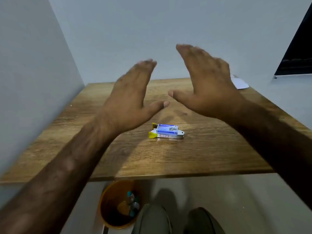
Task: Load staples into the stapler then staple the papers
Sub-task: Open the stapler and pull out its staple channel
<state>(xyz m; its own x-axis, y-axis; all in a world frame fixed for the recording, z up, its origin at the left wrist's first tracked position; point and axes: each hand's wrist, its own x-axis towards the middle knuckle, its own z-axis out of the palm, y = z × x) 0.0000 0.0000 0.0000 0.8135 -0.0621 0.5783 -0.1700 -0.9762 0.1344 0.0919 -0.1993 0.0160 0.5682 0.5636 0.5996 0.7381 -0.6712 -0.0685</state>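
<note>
Stapler point(166, 132) on table point(211, 154); hands raised above, apart

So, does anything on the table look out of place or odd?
Only slightly. The paper lies at the far right corner of the table, apparently jutting over the edge, away from the stapler. The staple box lies against the stapler. Nothing looks spilled or damaged.

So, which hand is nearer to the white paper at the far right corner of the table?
Right. The right hand is raised just left of the white paper; the left hand is much farther left.
</note>
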